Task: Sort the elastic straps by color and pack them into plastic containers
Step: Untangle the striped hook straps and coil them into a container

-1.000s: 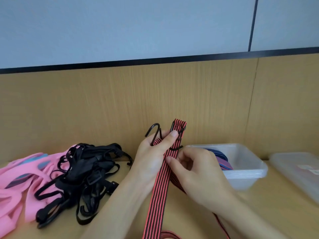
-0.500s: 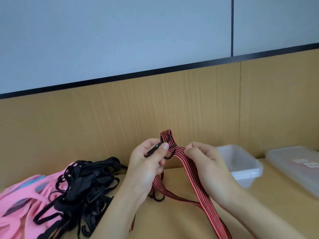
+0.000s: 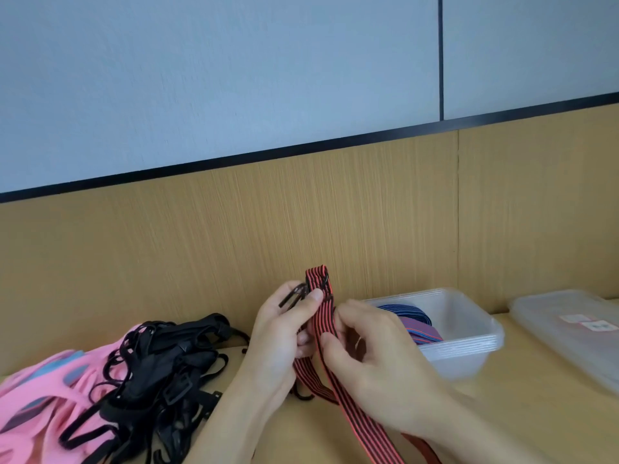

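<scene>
In the head view, a red-and-black striped strap (image 3: 321,316) is held upright just left of the clear container (image 3: 464,360), above the tabletop (image 3: 552,426). Near its folded top it is gripped by the left hand (image 3: 278,339), thumb pressed on it, with a black hook (image 3: 294,296) half hidden behind the curled fingers. Lower down it is pinched by the right hand (image 3: 375,356). Blue straps (image 3: 415,316) are seen inside the container. Black straps (image 3: 167,370) and pink straps (image 3: 37,393), left of it, are cut off by the frame.

Left hand (image 3: 278,339) and right hand (image 3: 378,360) both bare. Forearms (image 3: 227,423) bare to the lower frame edge. Fingernails short and rounded; left thumbnail (image 3: 316,295) in plain view.
</scene>
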`<state>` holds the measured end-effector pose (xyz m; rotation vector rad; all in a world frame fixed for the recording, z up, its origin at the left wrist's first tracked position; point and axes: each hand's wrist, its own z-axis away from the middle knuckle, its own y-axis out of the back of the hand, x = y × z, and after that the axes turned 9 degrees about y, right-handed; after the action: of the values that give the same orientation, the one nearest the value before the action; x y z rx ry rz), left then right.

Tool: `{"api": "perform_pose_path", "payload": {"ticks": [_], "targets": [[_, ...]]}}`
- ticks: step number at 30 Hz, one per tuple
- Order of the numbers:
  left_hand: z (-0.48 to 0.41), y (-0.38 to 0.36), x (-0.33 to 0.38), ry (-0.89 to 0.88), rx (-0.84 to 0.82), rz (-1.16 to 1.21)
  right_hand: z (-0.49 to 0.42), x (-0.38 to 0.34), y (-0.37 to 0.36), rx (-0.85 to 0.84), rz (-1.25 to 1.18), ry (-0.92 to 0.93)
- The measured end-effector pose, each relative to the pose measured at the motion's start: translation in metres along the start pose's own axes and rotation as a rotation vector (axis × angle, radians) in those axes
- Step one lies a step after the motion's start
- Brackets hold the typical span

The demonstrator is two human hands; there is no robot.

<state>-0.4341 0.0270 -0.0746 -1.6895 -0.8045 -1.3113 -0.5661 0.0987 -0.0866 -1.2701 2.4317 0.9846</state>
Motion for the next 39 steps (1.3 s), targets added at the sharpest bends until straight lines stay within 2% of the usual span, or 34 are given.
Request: {"api": "perform_pose_path", "payload": {"ticks": [4, 7, 9, 13, 17, 20, 23, 26, 28, 32, 36, 39], "targets": [[0.000, 0.002, 0.002, 0.096, 0.019, 0.165, -0.001, -0.001, 0.000, -0.012, -0.012, -0.011], [0.003, -0.002, 0.004, 0.071, -0.029, 0.118, -0.003, -0.007, 0.003, -0.024, -0.282, -0.191], [0.005, -0.004, 0.003, 0.048, -0.084, 0.071, -0.005, -0.008, 0.005, 0.036, -0.386, -0.309], [0.007, -0.007, 0.003, 0.109, -0.195, 0.105, -0.008, -0.007, 0.007, 0.095, -0.523, -0.402], [0.008, -0.004, 0.005, 0.171, -0.272, 0.290, -0.012, -0.010, 0.010, 0.175, -0.707, -0.446], [0.006, -0.003, 0.004, 0.178, -0.233, 0.370, -0.015, -0.016, 0.013, 0.254, -0.779, -0.411], [0.003, -0.003, 0.002, 0.190, -0.174, 0.350, -0.016, -0.019, 0.016, 0.270, -0.817, -0.434], [0.000, -0.002, 0.000, 0.179, -0.096, 0.297, -0.016, -0.012, 0.015, 0.277, -0.707, -0.497], [-0.002, -0.002, 0.001, 0.176, -0.043, 0.257, -0.015, -0.008, 0.015, 0.265, -0.666, -0.531], [-0.003, -0.001, 0.000, 0.158, 0.024, 0.165, -0.013, -0.007, 0.013, 0.190, -0.739, -0.624], [-0.002, -0.002, -0.002, 0.133, -0.002, 0.133, -0.012, -0.009, 0.010, 0.126, -0.870, -0.672], [-0.002, -0.002, -0.003, 0.103, 0.013, 0.119, -0.013, -0.009, 0.013, 0.136, -0.891, -0.637]]}}
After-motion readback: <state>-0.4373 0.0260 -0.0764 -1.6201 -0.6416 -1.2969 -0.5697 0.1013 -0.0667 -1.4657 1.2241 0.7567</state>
